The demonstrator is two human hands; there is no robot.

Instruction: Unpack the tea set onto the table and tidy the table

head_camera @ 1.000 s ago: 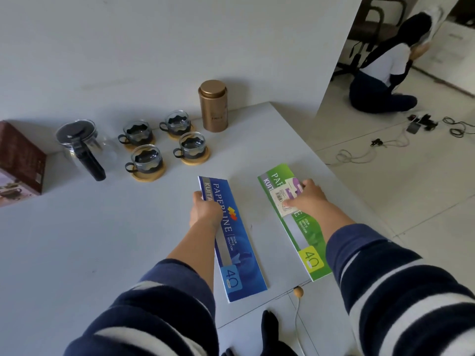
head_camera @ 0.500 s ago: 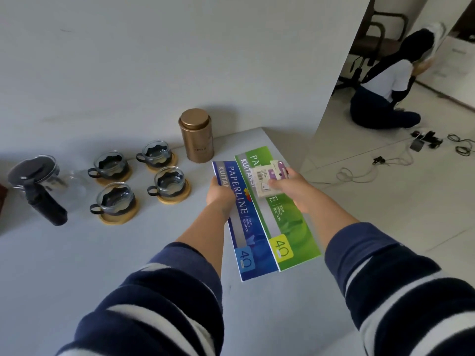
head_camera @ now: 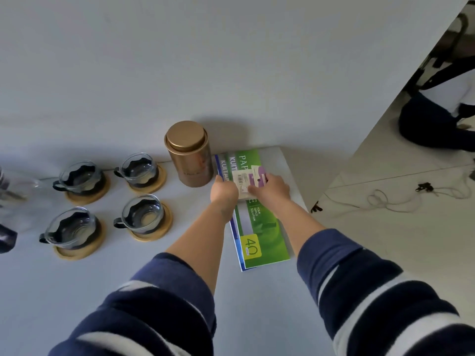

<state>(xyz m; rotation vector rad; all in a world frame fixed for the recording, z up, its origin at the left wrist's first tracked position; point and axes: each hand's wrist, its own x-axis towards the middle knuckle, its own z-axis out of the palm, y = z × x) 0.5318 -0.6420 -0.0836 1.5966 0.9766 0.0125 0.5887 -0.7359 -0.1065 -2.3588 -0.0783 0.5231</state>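
Tidying stage now: the green glossy paper pack (head_camera: 259, 222) sits stacked on the blue paper pack (head_camera: 223, 167) at the table's (head_camera: 257, 317) 1 o'clock corner, just beside the gold metal tea tin (head_camera: 189, 155). My left hand (head_camera: 223, 192) grips the stack's edge. My right hand (head_camera: 270, 190) presses small white-and-purple cards (head_camera: 248, 179) on top. The four glass cups on wooden coasters (head_camera: 144, 217) are already out at 10 o'clock. Next I'd square the edges and let go.

A seated person (head_camera: 434, 122) (partly cropped) and loose cables (head_camera: 395, 199) occupy the floor (head_camera: 385, 242).

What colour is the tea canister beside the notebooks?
The tea canister is metallic gold-bronze, lid included; the head view shows it clearly.
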